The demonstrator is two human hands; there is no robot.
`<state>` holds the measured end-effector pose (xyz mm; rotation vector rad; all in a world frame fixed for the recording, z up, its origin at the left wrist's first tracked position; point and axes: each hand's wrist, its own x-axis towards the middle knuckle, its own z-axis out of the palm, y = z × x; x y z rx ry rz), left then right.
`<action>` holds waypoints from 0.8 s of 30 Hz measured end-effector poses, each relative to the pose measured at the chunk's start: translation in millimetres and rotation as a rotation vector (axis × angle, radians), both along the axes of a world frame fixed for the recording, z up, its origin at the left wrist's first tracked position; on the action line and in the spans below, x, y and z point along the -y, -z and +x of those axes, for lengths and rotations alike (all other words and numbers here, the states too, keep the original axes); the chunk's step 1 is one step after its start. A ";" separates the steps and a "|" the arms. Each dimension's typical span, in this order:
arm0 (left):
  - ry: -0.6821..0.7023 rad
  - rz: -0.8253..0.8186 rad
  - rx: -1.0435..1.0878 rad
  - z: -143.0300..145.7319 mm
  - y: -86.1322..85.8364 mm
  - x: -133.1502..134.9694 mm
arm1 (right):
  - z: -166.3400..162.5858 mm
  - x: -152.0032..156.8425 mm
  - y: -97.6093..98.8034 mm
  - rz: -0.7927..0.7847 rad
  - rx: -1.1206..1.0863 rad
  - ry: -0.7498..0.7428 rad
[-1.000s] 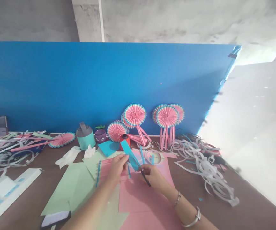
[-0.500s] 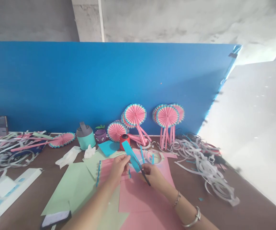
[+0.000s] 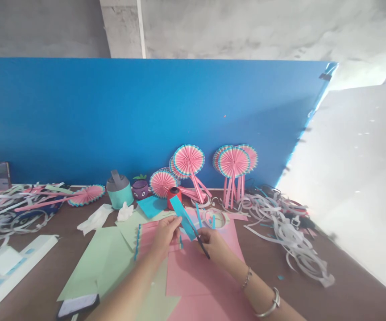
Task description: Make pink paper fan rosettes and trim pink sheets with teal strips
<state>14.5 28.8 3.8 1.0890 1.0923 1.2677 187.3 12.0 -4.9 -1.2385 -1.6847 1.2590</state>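
Note:
My left hand [image 3: 168, 229] pinches the edge of a blue paper strip [image 3: 181, 216] between thumb and fingers, holding it tilted above the pink sheets. A slim black tool [image 3: 203, 248] is gripped in my right hand [image 3: 213, 243]; its upper end meets the right side of the strip's lower part. I cannot make out whether it is a knife or scissors. Below my left hand lies a pleated pink paper [image 3: 147, 232] with blue edging. Flat pink paper [image 3: 202, 276] spreads under my right hand.
Pale green sheets [image 3: 95, 254] lie left, with a phone [image 3: 78, 306] at the front and a power strip [image 3: 22, 263] beyond. Behind are a teal cup [image 3: 119, 194], a tape roll [image 3: 214, 218] and pink paper fans [image 3: 234, 162]. Tangled white strips [image 3: 289, 232] cover the right.

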 end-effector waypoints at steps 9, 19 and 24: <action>-0.004 -0.017 0.003 0.5 -4.9 2.3 | -0.8 2.8 -6.8 0.001 0.028 0.007; 0.001 -0.023 0.034 0.8 -2.5 0.6 | -1.7 3.2 -10.8 0.001 0.076 0.037; -0.038 0.003 0.079 -1.6 0.6 -3.6 | -0.9 3.3 -9.6 0.007 0.084 0.031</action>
